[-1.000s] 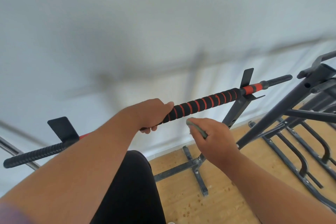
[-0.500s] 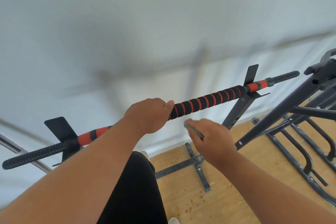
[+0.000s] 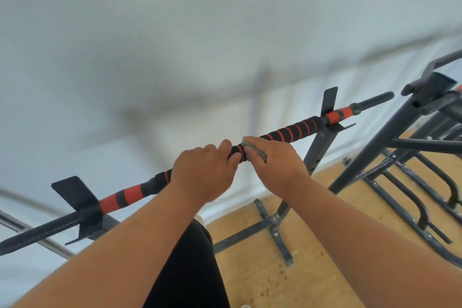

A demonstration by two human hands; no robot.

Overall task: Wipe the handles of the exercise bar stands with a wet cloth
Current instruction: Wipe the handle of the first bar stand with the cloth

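Left hand (image 3: 203, 175): grip wrapped around the bar (image 3: 287, 134).
Right hand (image 3: 277, 160): grip pressing the cloth (image 3: 255, 150) onto the bar, at 3 o'clock of the left.

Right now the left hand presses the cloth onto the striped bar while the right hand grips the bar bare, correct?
Sides are swapped. In the head view the right hand presses the cloth onto the striped bar; the left hand grips it bare.

Bright even daylight, blurred wall (image 3: 175, 45), wide-angle warping
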